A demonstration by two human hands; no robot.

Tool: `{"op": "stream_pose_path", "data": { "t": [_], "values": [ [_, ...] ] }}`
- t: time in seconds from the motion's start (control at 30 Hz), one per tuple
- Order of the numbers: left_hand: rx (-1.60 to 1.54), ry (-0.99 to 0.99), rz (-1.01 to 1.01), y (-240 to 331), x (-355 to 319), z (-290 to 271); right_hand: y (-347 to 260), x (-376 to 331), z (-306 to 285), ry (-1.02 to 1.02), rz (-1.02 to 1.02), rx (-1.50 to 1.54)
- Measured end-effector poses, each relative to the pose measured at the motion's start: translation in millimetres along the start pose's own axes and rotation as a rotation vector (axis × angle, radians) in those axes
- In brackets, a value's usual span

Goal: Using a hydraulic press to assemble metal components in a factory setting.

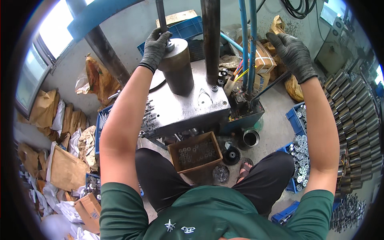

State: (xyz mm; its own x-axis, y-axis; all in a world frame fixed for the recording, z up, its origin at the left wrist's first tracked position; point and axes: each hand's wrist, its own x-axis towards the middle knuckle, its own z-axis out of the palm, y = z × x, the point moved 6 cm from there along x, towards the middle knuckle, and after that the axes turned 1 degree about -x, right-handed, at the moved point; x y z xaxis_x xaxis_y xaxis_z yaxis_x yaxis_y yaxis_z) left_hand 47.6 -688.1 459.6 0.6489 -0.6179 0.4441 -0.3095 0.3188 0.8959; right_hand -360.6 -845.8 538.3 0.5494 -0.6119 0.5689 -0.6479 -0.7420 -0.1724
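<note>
Daylight enters from the window [30, 76] at far left, blown out to white glare. Scene evenly bright, shadows soft. Press table [182, 108] shows dull sheen. Fisheye bends edges; black vignette at rim. Focus sharp centrally.

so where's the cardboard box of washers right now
In the head view the cardboard box sits low at centre, on the floor between the person's knees, just below the front edge of the metal press table.
</note>
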Motion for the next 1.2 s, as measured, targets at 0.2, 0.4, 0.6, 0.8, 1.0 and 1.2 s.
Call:
{"op": "stream_pose_path", "data": {
  "t": [0.2,0.4,0.6,0.8,1.0,1.2],
  "values": [
    [0.212,0.032,0.638,45.2,-109.0,36.9,9.4,-0.8,2.7,-0.003,0.019,-0.084],
    [-0.358,-0.023,-0.094,-43.7,-236.4,61.9,23.4,-2.8,9.4,-0.083,0.012,-0.067],
    [-0.412,0.144,-0.892,-149.8,-314.4,62.8,18.7,-23.0,1.7,-0.133,-0.001,-0.001],
    [-0.525,0.135,-1.158,-178.1,-319.1,57.5,23.1,-29.9,2.4,-0.119,0.018,0.130],
    [-0.503,0.061,-1.197,-175.9,-341.6,63.3,13.3,-64.5,-14.4,-0.059,-0.053,0.181],
    [-0.057,-0.446,-0.916,-123.3,-411.5,46.5,0.2,-149.1,-31.5,0.075,-0.145,0.344]
  ]
}}
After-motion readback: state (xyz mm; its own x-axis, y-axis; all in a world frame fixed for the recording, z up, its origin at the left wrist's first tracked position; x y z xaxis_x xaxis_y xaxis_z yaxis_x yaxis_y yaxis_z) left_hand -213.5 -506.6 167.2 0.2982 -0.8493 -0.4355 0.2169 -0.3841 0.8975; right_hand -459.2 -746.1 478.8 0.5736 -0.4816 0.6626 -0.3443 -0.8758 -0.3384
